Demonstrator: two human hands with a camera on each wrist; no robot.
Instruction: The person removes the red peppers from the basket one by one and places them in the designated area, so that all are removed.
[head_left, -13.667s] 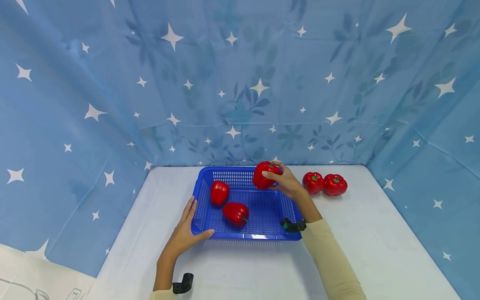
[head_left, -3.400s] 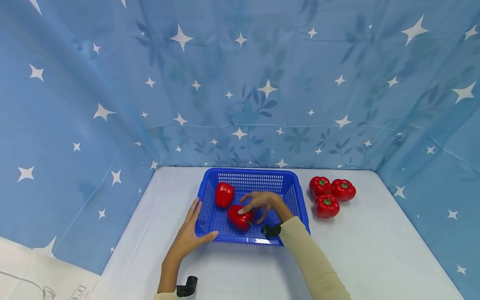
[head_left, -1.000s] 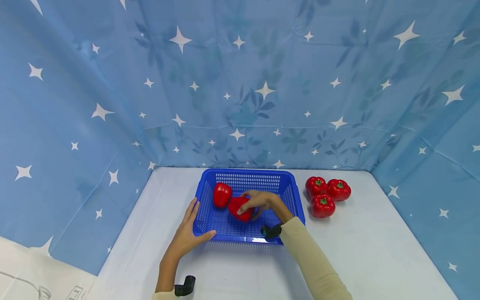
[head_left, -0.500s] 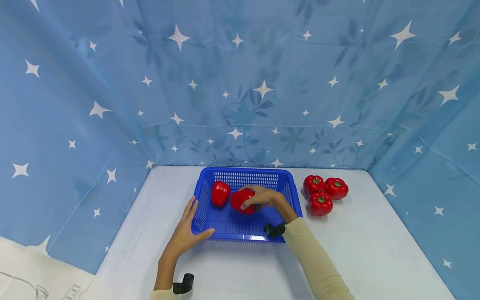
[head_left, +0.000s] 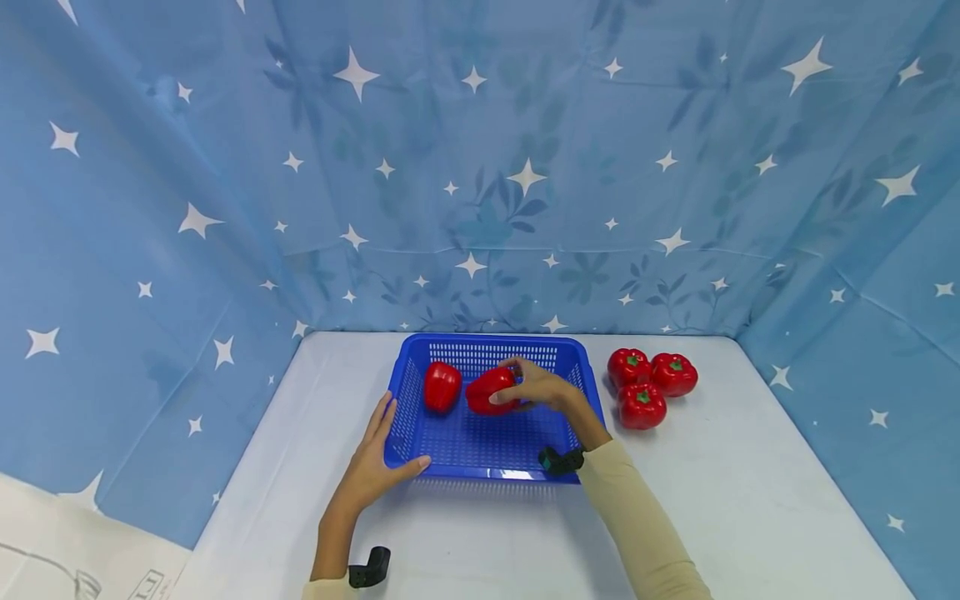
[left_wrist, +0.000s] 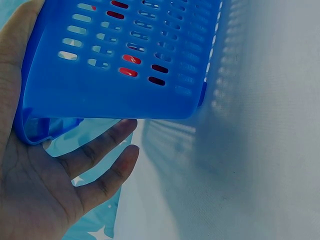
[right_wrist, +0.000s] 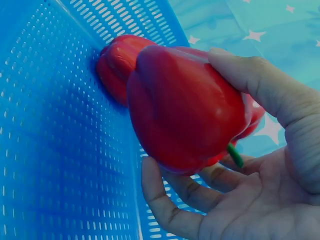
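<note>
My right hand (head_left: 542, 387) grips a red bell pepper (head_left: 491, 392) inside the blue plastic basket (head_left: 457, 477). In the right wrist view the thumb lies over the top of this pepper (right_wrist: 185, 110) and the fingers curl under it, near its green stem. Another red bell pepper (head_left: 442, 387) lies at the basket's back left, partly hidden behind the held one in the right wrist view. At the basket's front left corner is my left hand (head_left: 371, 467), fingers extended along the left side and thumb by the front rim. The left wrist view shows its palm (left_wrist: 35, 185) close against the corner.
Three more red bell peppers, a left one (head_left: 628, 367), a right one (head_left: 673, 374) and a front one (head_left: 642, 406), cluster right of the basket. A white table (head_left: 720, 483) bears everything. Blue star-patterned curtains (head_left: 480, 208) enclose the back and sides.
Since the oldest frame, a third pepper has joined the group on the right. Over the last second my right hand has raised its pepper from the basket floor and moved back and right; the left hand stays put.
</note>
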